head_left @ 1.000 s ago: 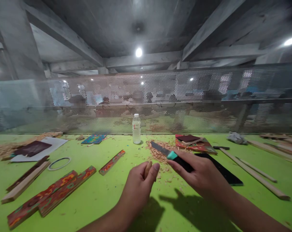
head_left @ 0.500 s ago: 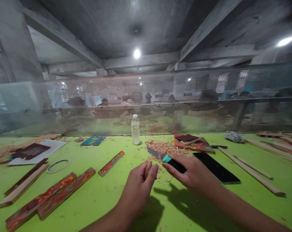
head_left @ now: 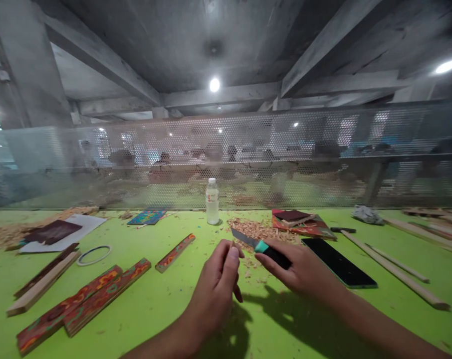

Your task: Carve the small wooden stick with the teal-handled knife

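Observation:
My left hand (head_left: 218,284) is closed around a small wooden piece (head_left: 231,245), of which only the tip shows between thumb and fingers. My right hand (head_left: 304,269) grips a knife (head_left: 254,243) with a black handle, a teal collar and a grey blade. The blade points left and away, its tip just right of the wooden piece. Both hands hover over the green table (head_left: 154,304), in front of a pile of wood shavings (head_left: 258,230).
A plastic bottle (head_left: 212,201) stands behind the shavings. A black phone (head_left: 338,262) lies right of my hand, with plain wooden sticks (head_left: 394,271) beyond. Painted wooden strips (head_left: 84,304), a ring (head_left: 93,255) and paper (head_left: 61,232) lie left. A mesh screen (head_left: 248,154) backs the table.
My left hand has lifted and turned, its fingers curling tighter over the wooden piece. My right hand has brought the knife left, closer to the piece.

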Motion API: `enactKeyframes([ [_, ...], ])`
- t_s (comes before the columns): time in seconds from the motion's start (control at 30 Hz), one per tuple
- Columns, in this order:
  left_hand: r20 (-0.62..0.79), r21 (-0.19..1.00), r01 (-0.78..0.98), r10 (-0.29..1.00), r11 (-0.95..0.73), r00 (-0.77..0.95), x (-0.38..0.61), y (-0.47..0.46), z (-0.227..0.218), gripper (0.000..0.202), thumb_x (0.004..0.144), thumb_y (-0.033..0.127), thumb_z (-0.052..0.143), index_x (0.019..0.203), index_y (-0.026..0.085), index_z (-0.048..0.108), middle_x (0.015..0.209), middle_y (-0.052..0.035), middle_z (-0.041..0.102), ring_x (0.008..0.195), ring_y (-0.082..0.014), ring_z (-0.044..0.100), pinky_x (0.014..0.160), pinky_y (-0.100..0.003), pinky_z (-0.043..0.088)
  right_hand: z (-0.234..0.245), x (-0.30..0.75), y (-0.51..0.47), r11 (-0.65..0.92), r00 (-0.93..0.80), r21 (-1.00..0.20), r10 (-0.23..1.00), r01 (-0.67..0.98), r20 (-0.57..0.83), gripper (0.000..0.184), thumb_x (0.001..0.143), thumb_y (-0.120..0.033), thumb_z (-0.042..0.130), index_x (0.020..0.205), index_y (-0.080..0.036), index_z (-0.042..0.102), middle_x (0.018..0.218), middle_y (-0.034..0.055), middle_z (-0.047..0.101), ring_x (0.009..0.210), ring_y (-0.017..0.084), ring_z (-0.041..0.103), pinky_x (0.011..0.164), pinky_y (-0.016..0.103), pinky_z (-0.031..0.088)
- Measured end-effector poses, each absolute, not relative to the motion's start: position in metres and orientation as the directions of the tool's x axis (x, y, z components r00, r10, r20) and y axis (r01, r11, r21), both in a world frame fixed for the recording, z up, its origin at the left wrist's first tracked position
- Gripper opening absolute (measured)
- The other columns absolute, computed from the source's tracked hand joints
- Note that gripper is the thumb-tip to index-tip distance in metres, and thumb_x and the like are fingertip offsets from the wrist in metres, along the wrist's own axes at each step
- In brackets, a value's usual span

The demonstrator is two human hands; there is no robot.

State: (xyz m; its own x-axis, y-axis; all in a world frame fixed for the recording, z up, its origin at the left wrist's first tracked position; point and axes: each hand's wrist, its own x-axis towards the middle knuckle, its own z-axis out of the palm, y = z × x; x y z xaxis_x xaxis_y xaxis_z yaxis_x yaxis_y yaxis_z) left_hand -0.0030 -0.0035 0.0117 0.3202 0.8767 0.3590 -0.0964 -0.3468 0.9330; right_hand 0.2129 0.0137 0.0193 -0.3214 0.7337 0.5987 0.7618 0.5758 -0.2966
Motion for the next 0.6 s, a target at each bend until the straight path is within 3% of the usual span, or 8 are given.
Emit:
enactKeyframes([
  [0.2,0.329,0.941,-0.034,0.892,-0.336,0.309,-0.006,0.002,0.009,0.039,0.104,0.055,0.053,0.085,0.024,0.041,0.075,0.0069,0.034,0.062,-0.0104,0.032,0.054,-0.021,0.033,0.026,0.214,0.007,0.663,-0.364,-0.277,0.658,0.696,0.659,0.029,0.101,-0.047,0.057,0.109,-0.022,0.07,0.094,0.0046,0.08,0.078,0.018,0.075,0.068,0.027,0.056],
  [0.27,0.319,0.945,-0.032,0.896,-0.325,0.309,-0.006,0.002,0.011,0.04,0.103,0.056,0.055,0.084,0.023,0.041,0.077,0.0063,0.034,0.065,-0.0109,0.033,0.059,-0.023,0.034,0.028,0.213,0.005,0.683,-0.379,-0.281,0.647,0.674,0.661,0.027,0.101,-0.046,0.057,0.108,-0.022,0.069,0.092,0.0039,0.08,0.077,0.017,0.075,0.068,0.026,0.055],
  [0.43,0.369,0.928,-0.107,0.845,-0.356,0.387,-0.006,-0.003,0.013,0.04,0.1,0.061,0.057,0.104,0.022,0.049,0.093,0.0008,0.045,0.088,-0.0167,0.046,0.083,-0.03,0.042,0.033,0.211,0.0,0.726,-0.449,-0.255,0.621,0.639,0.642,0.026,0.101,-0.046,0.057,0.105,-0.022,0.068,0.087,0.0028,0.078,0.072,0.016,0.072,0.064,0.025,0.052],
  [0.6,0.392,0.889,0.058,0.822,-0.454,0.413,-0.008,-0.007,0.011,0.044,0.103,0.062,0.049,0.117,0.02,0.048,0.105,-0.0066,0.057,0.102,-0.0231,0.052,0.093,-0.037,0.042,0.036,0.208,-0.004,0.76,-0.519,-0.2,0.586,0.619,0.622,0.028,0.101,-0.046,0.055,0.093,-0.021,0.066,0.072,0.0001,0.07,0.059,0.014,0.061,0.055,0.024,0.046],
])
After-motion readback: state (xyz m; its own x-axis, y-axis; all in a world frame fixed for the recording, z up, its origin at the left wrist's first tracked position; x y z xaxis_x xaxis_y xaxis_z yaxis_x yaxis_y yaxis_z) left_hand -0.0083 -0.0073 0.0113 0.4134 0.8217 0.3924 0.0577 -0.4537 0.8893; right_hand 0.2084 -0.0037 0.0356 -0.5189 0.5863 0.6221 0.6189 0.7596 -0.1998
